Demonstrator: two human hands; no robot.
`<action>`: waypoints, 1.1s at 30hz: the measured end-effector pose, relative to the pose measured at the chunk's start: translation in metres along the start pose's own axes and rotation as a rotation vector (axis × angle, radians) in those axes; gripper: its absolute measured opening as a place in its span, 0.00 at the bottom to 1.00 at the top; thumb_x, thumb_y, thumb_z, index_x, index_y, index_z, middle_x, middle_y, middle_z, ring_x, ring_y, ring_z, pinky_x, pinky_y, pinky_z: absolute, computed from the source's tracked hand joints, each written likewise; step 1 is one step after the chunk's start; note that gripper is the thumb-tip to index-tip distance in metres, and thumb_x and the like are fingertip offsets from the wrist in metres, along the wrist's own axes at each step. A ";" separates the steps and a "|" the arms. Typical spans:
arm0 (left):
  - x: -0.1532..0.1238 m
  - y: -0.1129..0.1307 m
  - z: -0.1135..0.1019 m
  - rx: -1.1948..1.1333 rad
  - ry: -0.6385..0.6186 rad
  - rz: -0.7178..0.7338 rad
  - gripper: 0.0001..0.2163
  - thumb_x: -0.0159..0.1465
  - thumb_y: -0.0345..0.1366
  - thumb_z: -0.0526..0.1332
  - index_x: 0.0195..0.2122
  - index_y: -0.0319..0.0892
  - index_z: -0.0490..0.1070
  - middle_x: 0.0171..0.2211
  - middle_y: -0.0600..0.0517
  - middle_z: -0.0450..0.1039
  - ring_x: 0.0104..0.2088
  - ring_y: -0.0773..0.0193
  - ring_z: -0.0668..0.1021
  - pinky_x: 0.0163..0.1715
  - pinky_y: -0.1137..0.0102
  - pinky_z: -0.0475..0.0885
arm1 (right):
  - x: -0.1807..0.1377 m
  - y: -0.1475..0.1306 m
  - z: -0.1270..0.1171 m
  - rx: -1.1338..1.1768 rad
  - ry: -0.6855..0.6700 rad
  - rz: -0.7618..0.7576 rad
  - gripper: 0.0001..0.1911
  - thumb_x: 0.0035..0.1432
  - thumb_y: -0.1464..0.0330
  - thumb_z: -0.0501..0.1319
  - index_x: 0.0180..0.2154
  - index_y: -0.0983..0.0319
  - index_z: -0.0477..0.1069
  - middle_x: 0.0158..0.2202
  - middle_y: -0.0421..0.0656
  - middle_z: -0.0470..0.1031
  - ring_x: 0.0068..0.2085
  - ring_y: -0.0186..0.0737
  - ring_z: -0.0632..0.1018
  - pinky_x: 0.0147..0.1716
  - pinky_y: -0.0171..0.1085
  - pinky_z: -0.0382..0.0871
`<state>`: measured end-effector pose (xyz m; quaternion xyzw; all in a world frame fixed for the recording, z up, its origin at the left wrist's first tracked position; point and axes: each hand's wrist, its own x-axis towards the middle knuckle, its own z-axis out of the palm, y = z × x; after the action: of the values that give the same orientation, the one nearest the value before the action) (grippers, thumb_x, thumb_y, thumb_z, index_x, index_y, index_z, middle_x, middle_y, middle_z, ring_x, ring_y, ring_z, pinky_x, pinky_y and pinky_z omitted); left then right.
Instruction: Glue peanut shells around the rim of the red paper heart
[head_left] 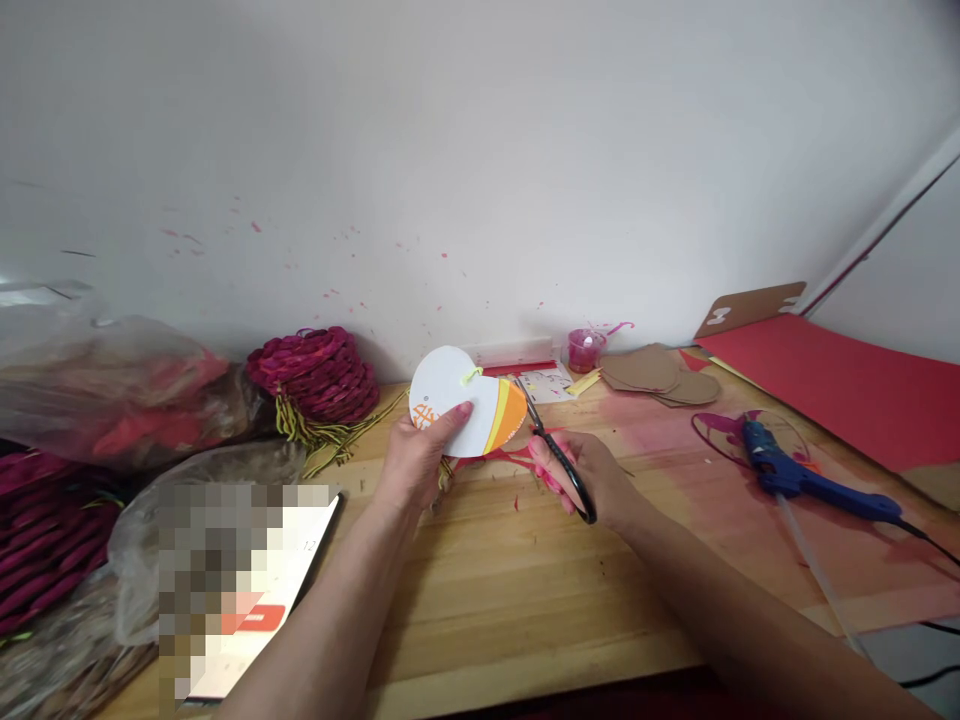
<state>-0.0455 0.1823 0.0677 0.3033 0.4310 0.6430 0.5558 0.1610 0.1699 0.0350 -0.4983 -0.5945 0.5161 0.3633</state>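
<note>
My left hand (420, 455) pinches a heart-shaped white card (461, 405) with orange and yellow bands on its right side, holding it upright above the wooden table (480, 580). My right hand (589, 480) grips black-handled scissors (559, 455), fingers through the loops. The blades point up and left and touch the card's right edge. A small yellow-green loop sits at the card's top notch. Red scraps lie under the hands.
A blue glue gun (802, 478) lies at the right on a red-stained patch. Brown card hearts (660, 375) and a small pink cup (585, 348) sit near the wall. Red sheet (847, 385) far right. Magenta woven pieces (319, 375) and plastic bags (112, 390) crowd the left.
</note>
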 end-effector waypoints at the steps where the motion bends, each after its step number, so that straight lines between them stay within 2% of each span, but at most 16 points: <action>1: 0.000 0.000 0.000 0.005 0.006 0.004 0.24 0.45 0.33 0.79 0.43 0.35 0.77 0.42 0.42 0.83 0.37 0.57 0.85 0.37 0.69 0.82 | 0.000 0.000 0.000 -0.010 0.003 0.005 0.25 0.58 0.47 0.62 0.23 0.59 0.64 0.16 0.35 0.62 0.15 0.31 0.61 0.14 0.34 0.55; 14: 0.000 0.000 -0.001 0.022 0.022 0.038 0.24 0.43 0.33 0.79 0.42 0.35 0.78 0.43 0.42 0.83 0.37 0.57 0.84 0.38 0.68 0.81 | -0.004 -0.012 -0.002 -0.080 0.012 0.010 0.28 0.56 0.46 0.63 0.20 0.59 0.59 0.14 0.34 0.58 0.15 0.30 0.59 0.15 0.34 0.49; 19: 0.001 0.000 -0.001 0.013 0.022 0.043 0.24 0.43 0.33 0.79 0.41 0.36 0.78 0.43 0.43 0.83 0.37 0.58 0.84 0.38 0.69 0.80 | -0.004 -0.010 -0.003 -0.080 0.003 0.000 0.27 0.58 0.46 0.62 0.20 0.59 0.61 0.14 0.34 0.57 0.16 0.30 0.59 0.16 0.33 0.48; 23: 0.002 0.001 -0.001 0.029 0.033 0.037 0.24 0.42 0.33 0.79 0.41 0.36 0.78 0.43 0.43 0.83 0.37 0.57 0.84 0.37 0.68 0.81 | -0.006 -0.012 -0.003 -0.083 0.008 -0.009 0.27 0.57 0.48 0.64 0.20 0.59 0.60 0.15 0.33 0.56 0.17 0.29 0.59 0.16 0.33 0.48; 27: 0.002 0.002 -0.001 0.022 0.041 0.030 0.25 0.42 0.33 0.79 0.42 0.36 0.78 0.43 0.42 0.83 0.37 0.56 0.84 0.37 0.68 0.81 | -0.008 -0.012 -0.001 -0.063 0.023 0.002 0.26 0.56 0.49 0.65 0.21 0.59 0.62 0.15 0.33 0.56 0.14 0.29 0.60 0.14 0.32 0.49; 33: 0.001 0.002 0.002 -0.042 0.029 -0.027 0.24 0.43 0.31 0.79 0.42 0.34 0.78 0.41 0.42 0.83 0.35 0.58 0.85 0.36 0.70 0.81 | -0.003 -0.011 -0.001 0.043 0.064 -0.004 0.26 0.57 0.47 0.64 0.23 0.59 0.62 0.17 0.34 0.63 0.12 0.29 0.65 0.12 0.32 0.54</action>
<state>-0.0448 0.1833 0.0702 0.2764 0.4292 0.6488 0.5643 0.1603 0.1673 0.0456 -0.5056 -0.5723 0.5116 0.3938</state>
